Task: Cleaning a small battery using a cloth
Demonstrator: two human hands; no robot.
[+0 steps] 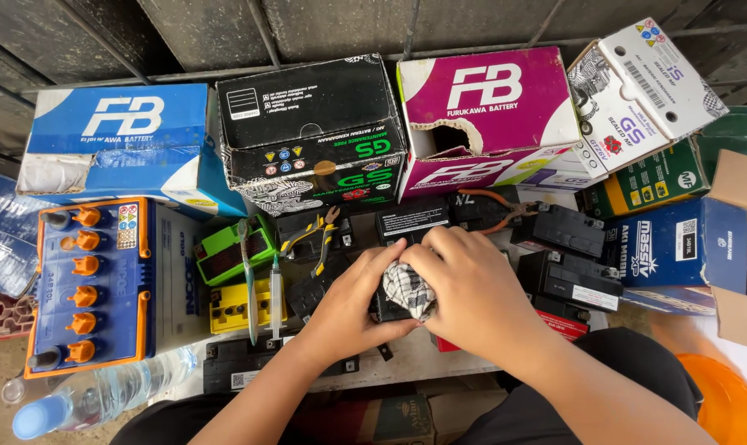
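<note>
Both hands, left hand [353, 309] and right hand [464, 292], are closed around a checked rag [408, 290] pressed on a small black battery [390, 309], wiping underway and unfinished, with pliers [320, 239] just beyond and closed battery boxes [316, 136] ranked behind, contents unseen.
</note>
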